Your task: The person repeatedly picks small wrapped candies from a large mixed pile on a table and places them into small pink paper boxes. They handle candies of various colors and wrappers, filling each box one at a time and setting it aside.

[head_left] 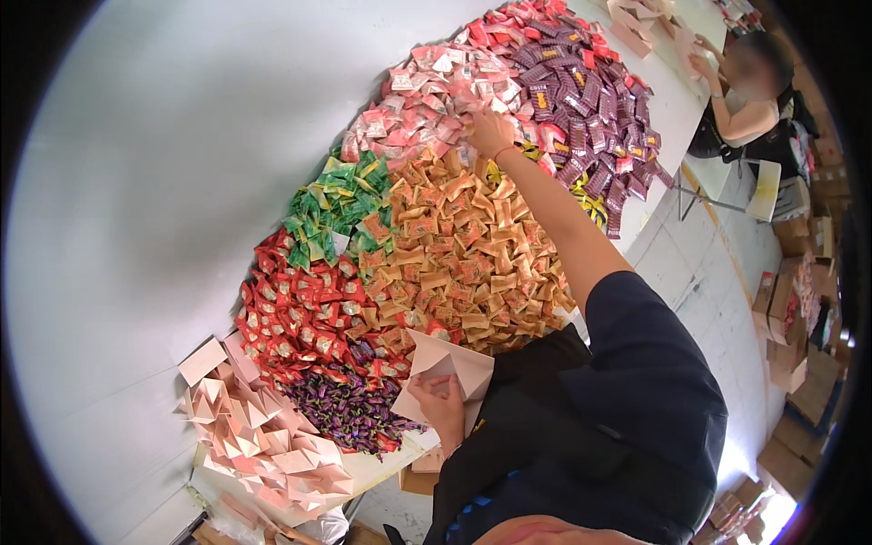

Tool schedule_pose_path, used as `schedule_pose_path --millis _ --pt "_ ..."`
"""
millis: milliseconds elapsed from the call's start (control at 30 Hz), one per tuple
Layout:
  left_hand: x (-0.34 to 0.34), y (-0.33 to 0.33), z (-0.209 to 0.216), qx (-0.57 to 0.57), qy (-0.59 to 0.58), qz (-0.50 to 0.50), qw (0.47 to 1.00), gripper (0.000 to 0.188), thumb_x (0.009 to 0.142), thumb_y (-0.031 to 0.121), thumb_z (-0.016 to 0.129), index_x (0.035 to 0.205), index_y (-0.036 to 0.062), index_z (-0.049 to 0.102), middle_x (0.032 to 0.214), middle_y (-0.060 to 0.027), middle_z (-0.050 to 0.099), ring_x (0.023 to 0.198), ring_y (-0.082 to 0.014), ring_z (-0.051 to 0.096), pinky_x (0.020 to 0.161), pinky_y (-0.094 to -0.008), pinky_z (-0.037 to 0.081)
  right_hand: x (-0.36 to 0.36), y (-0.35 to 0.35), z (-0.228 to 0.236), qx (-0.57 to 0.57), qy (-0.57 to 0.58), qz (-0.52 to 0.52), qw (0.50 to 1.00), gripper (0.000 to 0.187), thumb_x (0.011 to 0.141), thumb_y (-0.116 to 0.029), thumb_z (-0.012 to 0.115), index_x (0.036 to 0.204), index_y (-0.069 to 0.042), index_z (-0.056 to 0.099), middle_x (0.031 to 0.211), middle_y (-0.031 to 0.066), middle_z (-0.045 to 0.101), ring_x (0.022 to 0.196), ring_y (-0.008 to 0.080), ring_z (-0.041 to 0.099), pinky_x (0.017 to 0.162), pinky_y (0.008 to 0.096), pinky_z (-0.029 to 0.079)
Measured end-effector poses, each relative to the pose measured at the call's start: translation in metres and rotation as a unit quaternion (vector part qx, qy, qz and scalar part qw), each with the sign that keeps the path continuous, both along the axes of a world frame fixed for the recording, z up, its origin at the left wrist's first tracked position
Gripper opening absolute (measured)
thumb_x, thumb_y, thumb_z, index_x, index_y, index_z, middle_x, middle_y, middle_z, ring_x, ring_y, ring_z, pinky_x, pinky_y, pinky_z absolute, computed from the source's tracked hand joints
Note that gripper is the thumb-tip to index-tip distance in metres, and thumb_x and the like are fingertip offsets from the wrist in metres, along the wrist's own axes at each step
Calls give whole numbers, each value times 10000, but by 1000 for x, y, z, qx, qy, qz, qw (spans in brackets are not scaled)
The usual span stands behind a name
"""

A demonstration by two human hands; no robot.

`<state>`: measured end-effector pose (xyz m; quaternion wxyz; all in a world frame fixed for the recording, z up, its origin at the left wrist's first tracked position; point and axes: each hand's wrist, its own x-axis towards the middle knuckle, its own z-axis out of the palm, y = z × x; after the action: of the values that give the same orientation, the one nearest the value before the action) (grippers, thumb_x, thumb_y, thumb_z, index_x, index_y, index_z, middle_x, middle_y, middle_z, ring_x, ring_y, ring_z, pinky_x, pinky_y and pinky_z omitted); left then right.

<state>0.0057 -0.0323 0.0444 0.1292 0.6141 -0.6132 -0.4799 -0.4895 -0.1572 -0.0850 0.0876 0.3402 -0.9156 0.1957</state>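
My left hand (440,411) grips an opened pale pink paper box (468,365) by its side, close to my body. Its inside is partly visible and its pointed flaps stand out. My right arm stretches across the heap, and my right hand (491,133) is down among pink-wrapped sweets (427,104). Its fingers are curled over them, and what lies between the fingertips is hidden. Under that arm spreads a pile of orange-brown wrapped sweets (454,245). Small purple wrapped sweets (341,409) lie beside the box.
Green packets (341,204), red packets (295,304) and dark purple packets (590,100) make up the rest of the heap on the white table (163,227). Folded pink boxes (263,436) crowd the near left corner. Another person (749,91) works at the far right, near stacked cartons (790,309).
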Motion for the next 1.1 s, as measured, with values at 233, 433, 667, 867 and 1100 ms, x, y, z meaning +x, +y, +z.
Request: schedule_pose_path --millis 233,433,667,867,1100 --pt "1 5 18 96 79 -75 989 627 848 -21 578 1338 -7 187 1175 -195 560 620 -146 580 609 -227 464 -33 107 19 -229 -275 138 923 303 754 -295 635 977 -96 684 857 135 687 806 319 665 741 406 522" --pt "-30 -16 49 142 121 -252 950 732 818 -60 579 1375 33 113 1319 -218 448 734 -173 621 649 -245 514 1 134 -39 -19 -163 75 984 274 789 -283 623 1005 -122 667 972 135 671 893 341 642 806 470 508" --pt "-60 1 44 -66 -22 -256 964 890 658 114 788 1336 -9 226 1167 -166 552 690 -241 622 627 -321 521 19 149 19 -122 -254 85 956 243 852 -290 621 912 -60 671 710 88 659 636 230 660 575 373 519" --pt "-87 15 35 16 8 -239 971 821 692 232 793 1292 41 266 1166 -203 552 996 -395 611 816 -431 502 284 202 185 -425 -669 77 604 160 901 -76 595 1046 -30 545 976 78 632 890 115 584 793 256 471" --pt "-65 34 12 -56 130 -208 968 772 704 157 775 1290 38 286 1182 -234 533 1080 -403 571 863 -424 480 325 217 148 -381 -494 194 757 188 802 25 661 967 -2 576 1066 115 604 1021 205 579 904 312 445"
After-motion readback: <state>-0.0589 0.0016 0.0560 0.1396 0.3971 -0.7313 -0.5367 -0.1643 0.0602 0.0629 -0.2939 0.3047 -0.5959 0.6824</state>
